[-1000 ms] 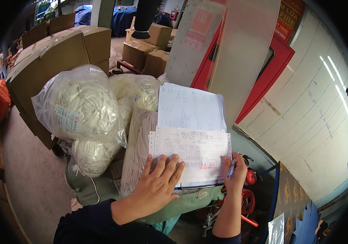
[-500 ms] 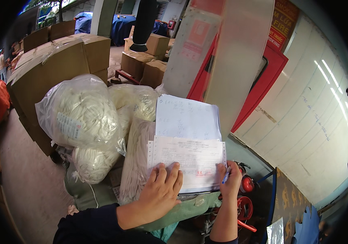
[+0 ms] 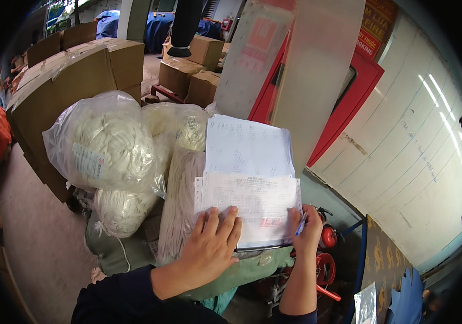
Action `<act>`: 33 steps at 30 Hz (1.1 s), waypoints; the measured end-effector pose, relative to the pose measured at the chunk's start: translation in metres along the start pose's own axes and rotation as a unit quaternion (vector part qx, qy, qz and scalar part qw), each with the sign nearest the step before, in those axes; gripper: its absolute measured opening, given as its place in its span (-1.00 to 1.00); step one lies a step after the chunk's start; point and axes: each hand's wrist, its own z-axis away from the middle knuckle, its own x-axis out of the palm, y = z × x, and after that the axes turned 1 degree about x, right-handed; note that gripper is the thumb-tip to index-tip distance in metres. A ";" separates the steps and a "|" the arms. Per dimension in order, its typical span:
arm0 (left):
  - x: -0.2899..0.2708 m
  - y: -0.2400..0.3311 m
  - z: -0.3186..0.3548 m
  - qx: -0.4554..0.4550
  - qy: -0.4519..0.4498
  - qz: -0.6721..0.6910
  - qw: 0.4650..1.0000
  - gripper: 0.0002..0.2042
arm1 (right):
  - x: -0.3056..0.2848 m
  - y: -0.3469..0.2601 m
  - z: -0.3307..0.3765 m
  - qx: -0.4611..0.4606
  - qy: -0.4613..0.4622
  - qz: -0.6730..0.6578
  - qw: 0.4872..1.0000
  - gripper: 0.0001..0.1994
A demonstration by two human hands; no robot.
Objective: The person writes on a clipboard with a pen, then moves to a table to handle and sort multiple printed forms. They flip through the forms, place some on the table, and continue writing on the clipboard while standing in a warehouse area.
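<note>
A printed form (image 3: 252, 202) with punched side strips and a red stamp lies over handwritten white sheets (image 3: 250, 143). A dark board edge (image 3: 263, 248) shows beneath the papers. My left hand (image 3: 212, 237) rests with its fingers spread on the form's lower left. My right hand (image 3: 307, 229) is closed around a blue pen (image 3: 301, 224), beside the form's right edge, with the thumb near the paper. Under the papers are a bundle of pale cords (image 3: 179, 200) and a green sack (image 3: 252, 272).
Clear plastic bags of white cord (image 3: 109, 140) sit at the left, before large cardboard boxes (image 3: 69, 92). To the right stand a red cabinet (image 3: 350, 102) and a white board (image 3: 403, 140). A red fire extinguisher (image 3: 328, 236) is low beside my right hand.
The view has shifted slightly, so the papers and bags sit a little higher in the picture. Both hands keep nearly the same place on the papers, and the pen stays in my right hand.
</note>
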 end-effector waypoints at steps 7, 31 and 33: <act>0.000 -0.002 -0.001 0.004 0.006 -0.001 1.000 -0.17 | 0.001 0.002 -0.003 -0.027 0.009 0.010 1.000 -0.75; 0.001 0.021 -0.005 0.068 0.049 0.113 0.990 -0.33 | 0.011 -0.032 -0.022 -0.125 0.117 0.016 0.985 -0.84; -0.002 0.018 0.000 0.072 0.066 0.116 0.988 -0.38 | 0.005 -0.023 -0.027 -0.085 0.147 0.024 0.985 -0.80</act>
